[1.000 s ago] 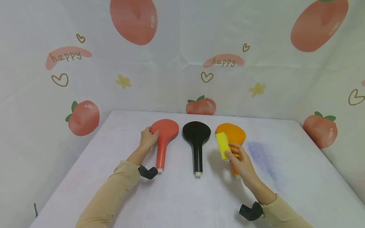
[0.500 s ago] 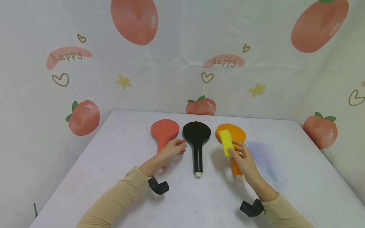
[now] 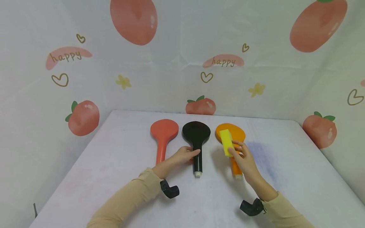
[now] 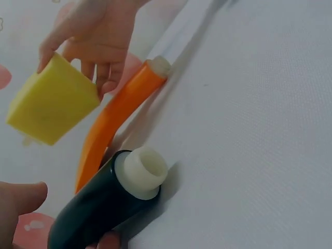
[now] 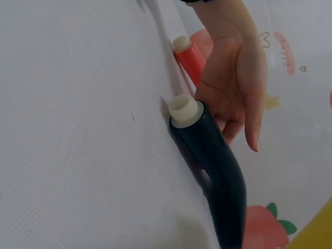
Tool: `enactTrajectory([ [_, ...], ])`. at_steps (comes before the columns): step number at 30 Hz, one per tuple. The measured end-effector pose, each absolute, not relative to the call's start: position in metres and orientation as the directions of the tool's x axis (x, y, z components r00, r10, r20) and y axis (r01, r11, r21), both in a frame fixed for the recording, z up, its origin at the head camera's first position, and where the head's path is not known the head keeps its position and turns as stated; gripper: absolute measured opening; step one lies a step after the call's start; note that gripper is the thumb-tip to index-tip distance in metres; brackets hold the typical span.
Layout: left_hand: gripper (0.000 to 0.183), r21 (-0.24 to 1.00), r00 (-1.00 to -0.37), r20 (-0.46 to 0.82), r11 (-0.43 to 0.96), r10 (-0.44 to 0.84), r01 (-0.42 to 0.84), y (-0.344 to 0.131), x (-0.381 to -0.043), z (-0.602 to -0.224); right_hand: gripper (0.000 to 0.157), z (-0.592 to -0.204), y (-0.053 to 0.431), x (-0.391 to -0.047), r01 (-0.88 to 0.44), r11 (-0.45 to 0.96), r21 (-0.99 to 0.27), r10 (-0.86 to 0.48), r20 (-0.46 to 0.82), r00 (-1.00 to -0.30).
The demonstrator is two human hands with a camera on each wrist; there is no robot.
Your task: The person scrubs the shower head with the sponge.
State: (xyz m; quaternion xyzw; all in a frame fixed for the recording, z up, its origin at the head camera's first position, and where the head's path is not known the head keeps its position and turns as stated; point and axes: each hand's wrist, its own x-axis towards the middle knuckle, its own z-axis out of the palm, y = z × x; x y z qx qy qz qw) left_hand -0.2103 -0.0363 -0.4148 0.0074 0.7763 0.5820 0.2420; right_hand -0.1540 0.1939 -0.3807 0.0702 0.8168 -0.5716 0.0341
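Three handheld shower heads lie on the table: red (image 3: 164,129), black (image 3: 196,130) and orange (image 3: 236,132). My left hand (image 3: 184,155) is at the black handle. Its fingertips (image 4: 109,241) reach under that handle, while the thumb (image 4: 28,196) stands out straight, apart from it in both wrist views. Over the orange shower head, my right hand (image 3: 246,162) pinches a yellow block (image 3: 226,143) that looks like a sponge, by its edge between thumb and fingers. The black handle ends in a hollow white connector (image 5: 183,108). Part of the red handle is hidden behind my left arm.
A white cloth covers the table (image 3: 211,202), with a bluish smudge (image 3: 263,161) right of the orange shower head. Behind rises a printed cloth backdrop (image 3: 171,79). Black wrist cameras hang below both forearms, near the table surface.
My left hand has left the red shower head and moved right to the black handle. My right hand and the yellow sponge have shifted slightly right, then stayed almost still.
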Motion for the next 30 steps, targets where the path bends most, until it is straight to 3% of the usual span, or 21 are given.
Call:
enactTrajectory([
  [9, 0.038, 0.893, -0.883, -0.386, 0.346, 0.266, -0.287, -0.034, -0.215, -0.422, 0.049, -0.382, 0.194, -0.155, 0.163, 0.347, -0.923, 0.077, -0.146, -0.986],
  [15, 0.031, 0.909, -0.888, -0.356, 0.326, 0.289, -0.258, -0.035, -0.205, -0.419, 0.05, -0.383, 0.194, -0.154, 0.158, 0.34, -0.927, 0.073, -0.141, -0.987],
  [24, 0.032, 0.945, -0.918, -0.139, 0.327, 0.372, -0.01, -0.043, -0.184, -0.408, 0.048, -0.382, 0.19, -0.155, 0.076, 0.366, -0.927, 0.063, -0.057, -0.996],
  [30, 0.033, 0.943, -0.921, -0.029, 0.317, 0.389, 0.105, -0.053, -0.169, -0.399, 0.048, -0.38, 0.185, -0.156, -0.052, 0.414, -0.909, 0.043, 0.076, -0.996],
])
